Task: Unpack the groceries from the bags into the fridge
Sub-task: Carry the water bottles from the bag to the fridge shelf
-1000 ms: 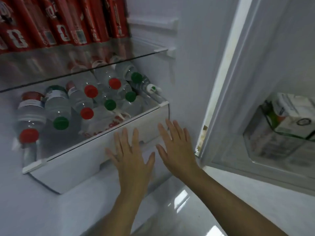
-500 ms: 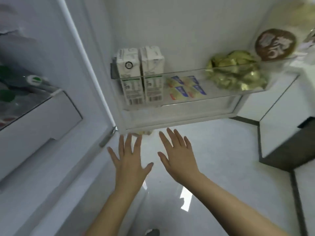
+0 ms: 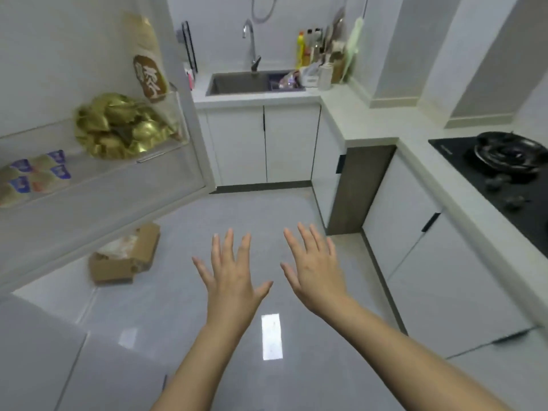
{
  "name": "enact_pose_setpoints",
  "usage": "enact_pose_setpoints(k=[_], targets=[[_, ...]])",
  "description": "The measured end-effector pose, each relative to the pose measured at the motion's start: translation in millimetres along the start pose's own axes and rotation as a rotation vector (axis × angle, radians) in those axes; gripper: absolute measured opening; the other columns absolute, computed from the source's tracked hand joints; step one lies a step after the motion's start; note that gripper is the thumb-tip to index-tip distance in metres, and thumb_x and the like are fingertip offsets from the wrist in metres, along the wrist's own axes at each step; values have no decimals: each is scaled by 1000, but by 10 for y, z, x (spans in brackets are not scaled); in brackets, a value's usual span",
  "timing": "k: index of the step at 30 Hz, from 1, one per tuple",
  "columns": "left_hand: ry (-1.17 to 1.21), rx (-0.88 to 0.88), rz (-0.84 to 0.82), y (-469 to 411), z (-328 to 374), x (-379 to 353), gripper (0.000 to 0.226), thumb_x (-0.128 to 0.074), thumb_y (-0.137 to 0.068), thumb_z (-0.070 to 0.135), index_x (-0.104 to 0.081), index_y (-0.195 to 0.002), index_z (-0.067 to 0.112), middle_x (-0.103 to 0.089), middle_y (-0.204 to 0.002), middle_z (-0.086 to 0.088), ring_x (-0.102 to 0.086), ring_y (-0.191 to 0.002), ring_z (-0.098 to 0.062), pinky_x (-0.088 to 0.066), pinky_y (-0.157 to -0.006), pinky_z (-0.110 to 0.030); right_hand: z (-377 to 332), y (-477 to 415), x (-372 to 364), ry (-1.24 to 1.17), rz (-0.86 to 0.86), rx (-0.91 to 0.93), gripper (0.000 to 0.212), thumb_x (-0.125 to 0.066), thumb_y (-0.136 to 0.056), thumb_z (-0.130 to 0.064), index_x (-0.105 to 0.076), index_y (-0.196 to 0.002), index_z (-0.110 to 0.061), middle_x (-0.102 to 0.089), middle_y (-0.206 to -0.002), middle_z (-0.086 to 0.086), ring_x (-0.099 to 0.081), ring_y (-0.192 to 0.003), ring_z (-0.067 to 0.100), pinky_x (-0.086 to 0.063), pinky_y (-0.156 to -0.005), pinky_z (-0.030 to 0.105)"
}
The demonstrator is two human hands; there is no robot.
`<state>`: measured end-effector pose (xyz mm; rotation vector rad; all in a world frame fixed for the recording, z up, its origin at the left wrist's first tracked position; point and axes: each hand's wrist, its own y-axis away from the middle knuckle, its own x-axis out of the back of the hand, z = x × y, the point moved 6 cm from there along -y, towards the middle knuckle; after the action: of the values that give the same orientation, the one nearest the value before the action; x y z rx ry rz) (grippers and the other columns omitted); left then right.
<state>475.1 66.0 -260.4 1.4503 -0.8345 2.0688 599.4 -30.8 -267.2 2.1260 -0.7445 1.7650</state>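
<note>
Open fridge door [image 3: 103, 203] at left, cut off by the frame. Its shelf holds blurred small packets [image 3: 35, 176] and a gold bag [image 3: 124, 126]. Below, a brown paper bag [image 3: 124, 262] lies on the floor, its top edge hidden by the door. Left hand [image 3: 234, 280] and right hand [image 3: 317, 277] hover empty, fingers spread.
</note>
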Motion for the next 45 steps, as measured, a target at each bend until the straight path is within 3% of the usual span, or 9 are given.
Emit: enact_pose_setpoints(k=[29,38,45], targets=[[241,-836,-254,-1417,4952,-1574,91,-66,-84,54,-14,-154,27,-2,-163,-5,12,-150,-26,16,-111,-59,4604,1055,1115,131,152,-1030,66,-33,-102,-48,-3,-157,-27,-2,-165,4,2,-152,25,-7,-121,47],[266,-1173,-330,-1042,6159,-1807,95,-69,-80,55,-16,-154,27,-5,-164,-6,10,-150,-28,12,-112,-60,5172,1733,1422,149,211,-1299,65,-33,-102,-47,-4,-157,-27,-3,-165,4,1,-152,23,-8,-121,46],[298,-1406,-273,-453,7216,-1672,94,-72,-79,52,-23,-154,23,-15,-162,-9,-1,-151,-31,5,-113,-64,5858,2613,2092,255,357,-1466,64,-39,-101,-45,-15,-156,-24,-13,-163,6,-8,-150,27,-12,-119,48]])
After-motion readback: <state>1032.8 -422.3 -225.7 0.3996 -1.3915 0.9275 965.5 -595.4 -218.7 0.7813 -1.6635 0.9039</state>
